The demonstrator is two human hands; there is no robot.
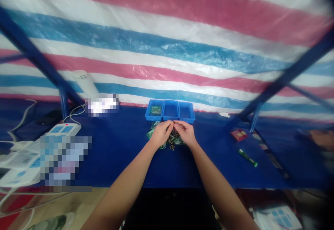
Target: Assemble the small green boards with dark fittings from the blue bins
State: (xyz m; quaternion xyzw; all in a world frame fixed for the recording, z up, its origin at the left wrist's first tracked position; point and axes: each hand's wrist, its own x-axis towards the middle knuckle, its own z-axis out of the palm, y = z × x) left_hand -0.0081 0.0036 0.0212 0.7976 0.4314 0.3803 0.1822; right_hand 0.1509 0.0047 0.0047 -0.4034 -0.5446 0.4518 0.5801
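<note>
My left hand (161,132) and my right hand (184,132) meet at the fingertips over a pile of small parts (172,141) on the blue table. Both are closed in a pinch; whatever lies between the fingertips is too small to make out. Green circuit boards (150,133) and brass-coloured pieces (172,147) show in the pile, partly covered by my hands. Just beyond stand three joined blue bins (171,118). Green boards (156,110) lie in the left bin.
Power strips (65,128) with white cables take up the left side, beside a blurred-out patch. A white cylinder (87,85) stands behind. On the right lie a red box (238,135) and a green packet (247,158). Blue metal posts (287,78) frame a striped sheet (167,59).
</note>
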